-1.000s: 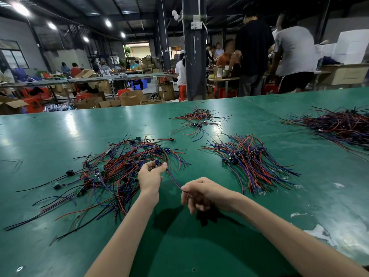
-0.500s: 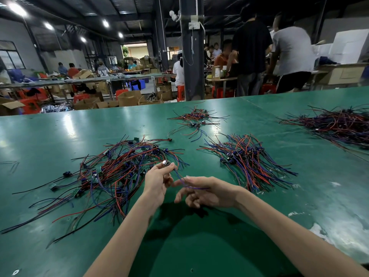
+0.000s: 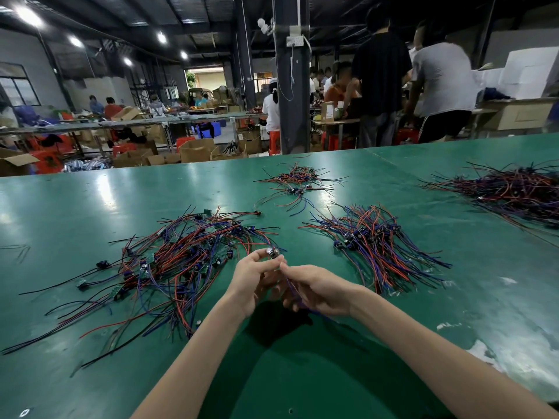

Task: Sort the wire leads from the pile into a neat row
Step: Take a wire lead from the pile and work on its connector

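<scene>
Progress note. I am seeing the tangled pile of red, blue and black wire leads (image 3: 181, 261) lying large at centre left of the frame on the glossy green worktop (image 3: 302, 373). The combed row of red and blue wire leads (image 3: 378, 246) is building right of centre. Judging by bulk, I am reckoning at least half is waiting to be sorted.

One thin blue wire lead (image 3: 271, 253) with a small silvery end piece is being held in the lower middle. The left hand (image 3: 254, 276) is pinching the silvery end; the right hand (image 3: 317, 290) is pinching the wire lower down.

Versus one second ago: the hands are sitting closer together, and the silvery end is now lifted clear of the pile.

A small wire heap (image 3: 298, 179) at upper middle and a larger wire heap (image 3: 514, 192) at upper right are lying apart.
</scene>
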A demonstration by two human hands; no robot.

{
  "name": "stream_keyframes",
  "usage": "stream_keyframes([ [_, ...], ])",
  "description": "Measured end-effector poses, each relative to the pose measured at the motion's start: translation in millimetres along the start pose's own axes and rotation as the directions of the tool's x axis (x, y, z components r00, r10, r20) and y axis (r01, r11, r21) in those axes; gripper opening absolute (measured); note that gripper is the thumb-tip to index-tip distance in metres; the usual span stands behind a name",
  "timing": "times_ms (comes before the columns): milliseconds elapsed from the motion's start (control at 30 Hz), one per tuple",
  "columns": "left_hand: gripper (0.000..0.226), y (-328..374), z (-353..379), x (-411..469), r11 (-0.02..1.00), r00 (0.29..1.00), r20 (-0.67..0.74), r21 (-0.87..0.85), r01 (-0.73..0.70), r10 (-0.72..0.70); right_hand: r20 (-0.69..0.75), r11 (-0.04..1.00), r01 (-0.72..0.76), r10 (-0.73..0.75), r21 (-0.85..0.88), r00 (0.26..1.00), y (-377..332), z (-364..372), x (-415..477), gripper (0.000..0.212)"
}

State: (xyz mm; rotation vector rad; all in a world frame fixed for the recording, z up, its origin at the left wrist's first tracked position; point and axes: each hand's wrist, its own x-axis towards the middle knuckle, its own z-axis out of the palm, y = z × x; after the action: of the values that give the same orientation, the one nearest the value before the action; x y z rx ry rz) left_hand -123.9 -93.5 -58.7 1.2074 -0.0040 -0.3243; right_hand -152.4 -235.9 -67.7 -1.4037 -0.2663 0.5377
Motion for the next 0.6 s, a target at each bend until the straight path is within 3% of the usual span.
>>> stream_keyframes([
  [167,0.02,-5,3,1,0.999,0.999,-0.01,-0.025,-0.041,0.04,-0.152,0.996,0.071,-0.077,-0.045,0.985,2,-2,1,0.029],
  [267,0.021,-7,3,2,0.996,0.996,-0.019,-0.015,-0.086,0.086,-0.176,0.993,0.092,-0.104,-0.073,0.979,1,0,1,0.031],
  [433,0.022,-10,4,4,0.97,0.973,-0.052,0.116,-0.216,0.223,-0.178,0.977,0.083,-0.118,-0.194,0.977,-1,2,-1,0.037],
  [600,0.021,-2,-7,10,0.958,0.94,-0.203,0.138,-0.25,0.274,-0.115,0.975,0.024,-0.051,-0.219,0.992,0,6,-1,0.036],
])
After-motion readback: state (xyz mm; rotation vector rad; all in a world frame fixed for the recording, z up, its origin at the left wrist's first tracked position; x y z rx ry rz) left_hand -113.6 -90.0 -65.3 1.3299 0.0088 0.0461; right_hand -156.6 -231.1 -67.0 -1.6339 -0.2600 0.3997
